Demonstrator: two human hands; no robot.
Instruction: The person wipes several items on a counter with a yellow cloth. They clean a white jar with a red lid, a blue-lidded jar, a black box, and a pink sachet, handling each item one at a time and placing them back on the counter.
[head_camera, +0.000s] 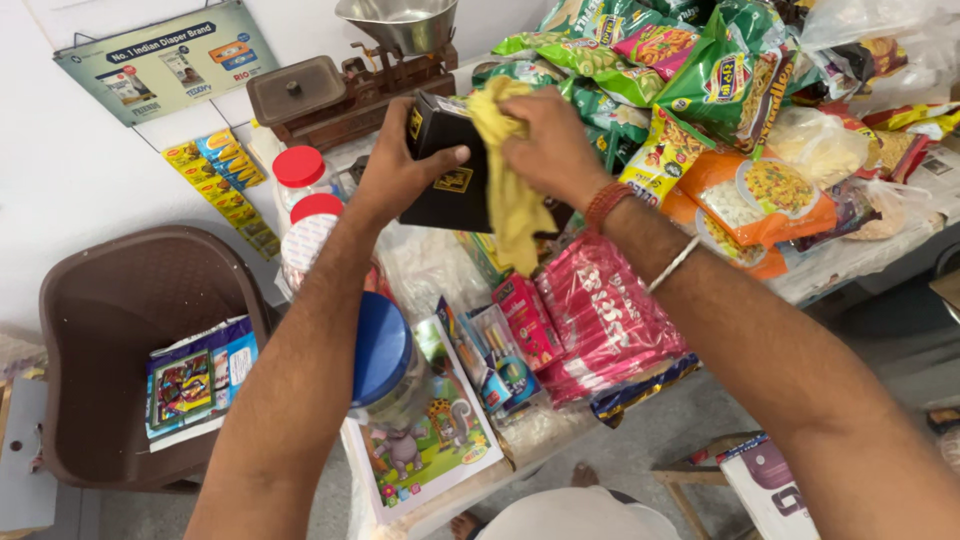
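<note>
Hands meet above the crowded stall counter (850, 262), where your left hand (400, 175) grips a glossy black cardboard box with gold emblems (450, 165) from its left side, thumb across the front face and fingers wrapped behind. The box is held off the counter, nearly upright, its long axis tilted slightly with the top leaning left. Your right hand (550, 145) lies just right of the box, touching it through a crumpled yellow cloth (510, 190), fingers bunched over the cloth against the box's upper right edge while the loose end hangs below. Both forearms rise from the lower frame and converge. Beneath lie pink sweet packets (605, 320), a blue-lidded clear jar (385, 360) and green snack bags (720, 70); a brown plastic chair (110, 300) stands left.
</note>
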